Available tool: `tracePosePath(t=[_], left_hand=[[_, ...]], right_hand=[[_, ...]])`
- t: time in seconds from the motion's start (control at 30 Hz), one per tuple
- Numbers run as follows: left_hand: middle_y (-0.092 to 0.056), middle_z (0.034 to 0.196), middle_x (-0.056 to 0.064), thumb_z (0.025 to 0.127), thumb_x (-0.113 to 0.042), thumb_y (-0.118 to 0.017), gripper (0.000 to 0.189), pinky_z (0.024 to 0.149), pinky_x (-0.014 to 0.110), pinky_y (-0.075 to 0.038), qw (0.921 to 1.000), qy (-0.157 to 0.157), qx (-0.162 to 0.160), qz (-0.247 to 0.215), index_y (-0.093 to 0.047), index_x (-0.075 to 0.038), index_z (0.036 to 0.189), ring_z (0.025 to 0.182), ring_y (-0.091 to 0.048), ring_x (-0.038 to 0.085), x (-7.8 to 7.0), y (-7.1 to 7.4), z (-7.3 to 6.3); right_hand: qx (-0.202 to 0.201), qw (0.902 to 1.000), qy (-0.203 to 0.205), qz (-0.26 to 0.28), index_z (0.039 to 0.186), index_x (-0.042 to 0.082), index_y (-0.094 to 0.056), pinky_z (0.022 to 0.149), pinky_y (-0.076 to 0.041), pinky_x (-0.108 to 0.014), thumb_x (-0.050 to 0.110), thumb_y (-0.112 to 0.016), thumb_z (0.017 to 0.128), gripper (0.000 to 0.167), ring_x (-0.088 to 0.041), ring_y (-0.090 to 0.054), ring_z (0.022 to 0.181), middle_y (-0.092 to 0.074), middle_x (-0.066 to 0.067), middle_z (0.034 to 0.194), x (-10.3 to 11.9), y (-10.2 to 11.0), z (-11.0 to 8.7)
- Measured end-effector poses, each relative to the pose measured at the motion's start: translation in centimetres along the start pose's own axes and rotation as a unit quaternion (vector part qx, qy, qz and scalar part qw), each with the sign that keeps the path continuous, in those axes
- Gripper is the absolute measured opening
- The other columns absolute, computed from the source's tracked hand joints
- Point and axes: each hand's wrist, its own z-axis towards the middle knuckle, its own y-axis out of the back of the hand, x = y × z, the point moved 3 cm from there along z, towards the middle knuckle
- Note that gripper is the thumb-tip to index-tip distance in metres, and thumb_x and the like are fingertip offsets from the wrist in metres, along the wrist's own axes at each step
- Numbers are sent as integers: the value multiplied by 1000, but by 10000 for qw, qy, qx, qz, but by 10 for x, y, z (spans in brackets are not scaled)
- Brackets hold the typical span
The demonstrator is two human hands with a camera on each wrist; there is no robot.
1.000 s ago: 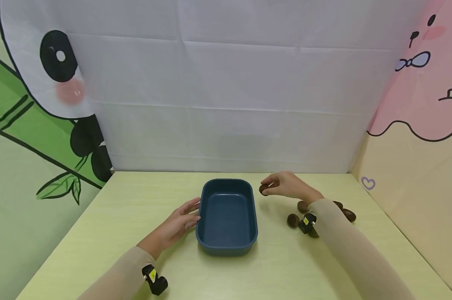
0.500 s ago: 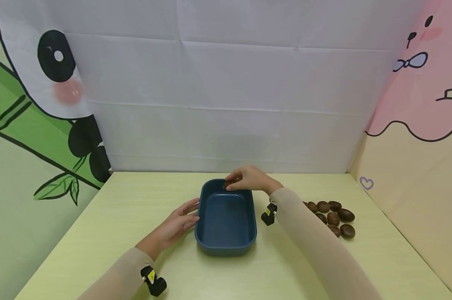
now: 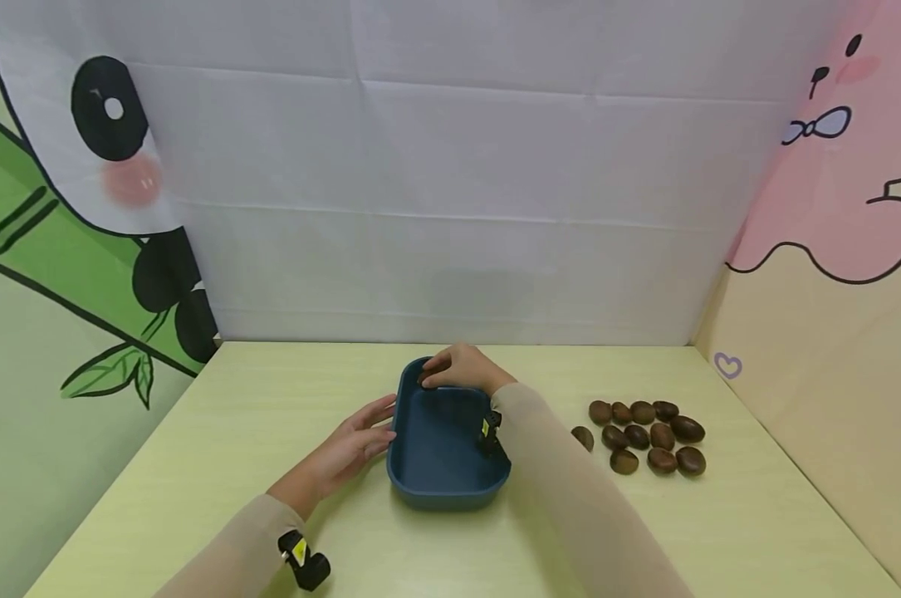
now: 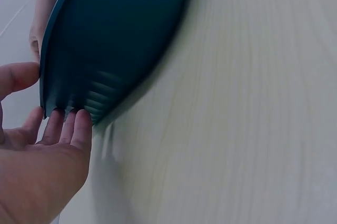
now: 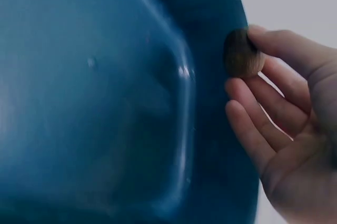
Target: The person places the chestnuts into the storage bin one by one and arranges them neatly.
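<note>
A deep blue rectangular box [image 3: 443, 457] stands on the table with its inner floor bare where it shows. Over its far left corner, my right hand [image 3: 465, 368] pinches a brown chestnut [image 5: 242, 55] between thumb and fingers. The right wrist view has this chestnut just inside the box wall, above the floor. Against the box's left side rests my left hand [image 3: 349, 448], its fingers extended and touching the outer wall. In the left wrist view the fingertips [image 4: 81, 121] lie along the wall, with the thumb near the rim.
Several more chestnuts [image 3: 663, 436] lie loosely grouped on the pale wooden table [image 3: 719, 531], right of the box. A white sheet [image 3: 450, 166] hangs behind the table. Walls with cartoon drawings stand on both sides.
My right hand has carried the chestnut leftward from beside the box to above its far left corner. More of the chestnut group now shows. The left hand stays at the box.
</note>
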Motion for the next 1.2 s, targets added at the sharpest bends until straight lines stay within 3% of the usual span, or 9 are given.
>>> tracePosePath(t=[0.4, 0.8, 0.97, 1.2], left_hand=[[-16, 162, 22, 99, -2, -52, 69, 118, 49, -22, 9999, 12, -61, -100, -19, -5, 159, 145, -26, 39, 0, -2, 1], [-15, 163, 22, 100, -2, -52, 68, 118, 50, -20, 10000, -53, -22, -72, -18, -5, 159, 145, -25, 39, 0, -1, -1], [-16, 163, 22, 100, -3, -52, 68, 118, 50, -21, 10000, -51, -41, -45, -19, -5, 159, 145, -26, 39, 0, -1, 0], [-15, 163, 23, 101, -4, -52, 68, 118, 51, -21, 10000, -29, -50, -32, -18, -5, 159, 146, -24, 40, -1, -2, -1]], right_hand=[[-511, 9963, -683, -142, 122, 9, -72, 97, -50, -38, 22, -76, 90, 34, -22, -65, 111, -74, -3, 110, -8, -30, 6], [-1144, 9897, -775, -376, 115, 6, -75, 87, -54, -35, 16, -79, 87, 29, -23, -68, 103, -75, -6, 106, -14, -39, 10], [-1112, 9895, -840, -393, 116, 7, -74, 88, -54, -35, 19, -79, 88, 31, -22, -67, 104, -74, -6, 109, -13, -36, 8], [-782, 9937, -453, -665, 120, 6, -72, 90, -53, -36, 19, -77, 89, 34, -25, -65, 107, -71, -9, 115, 2, -17, 3]])
